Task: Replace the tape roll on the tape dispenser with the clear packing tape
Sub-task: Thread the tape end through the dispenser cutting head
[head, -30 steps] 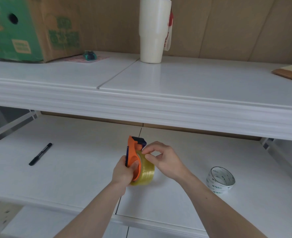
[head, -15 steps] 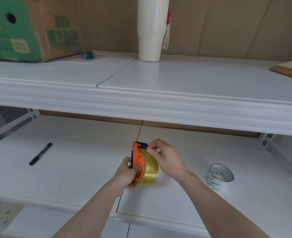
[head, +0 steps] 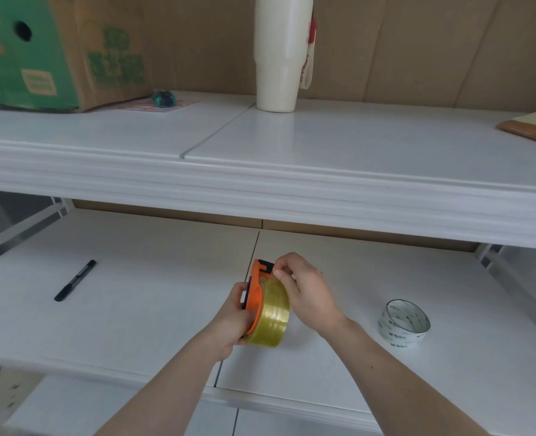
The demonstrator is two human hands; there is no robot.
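Note:
An orange tape dispenser [head: 256,291] with a dark blue cutter end stands upright above the lower white shelf [head: 134,309]. A yellowish clear packing tape roll [head: 271,319] sits on it. My left hand [head: 228,322] grips the dispenser and the roll's lower left side. My right hand [head: 307,291] pinches the tape's loose end at the top of the roll, right beside the cutter. A white printed tape roll [head: 403,322] lies flat on the shelf to the right, apart from both hands.
A black pen [head: 75,280] lies on the lower shelf at the left. The upper shelf [head: 323,158] overhangs just behind my hands and carries a cardboard box [head: 55,48], a cream tumbler [head: 280,51], a small teal object [head: 164,99] and a wooden board [head: 531,125].
The dispenser with its roll has turned slightly and shifted right. My right hand's fingers moved up along the roll to the cutter end, still pinching the tape.

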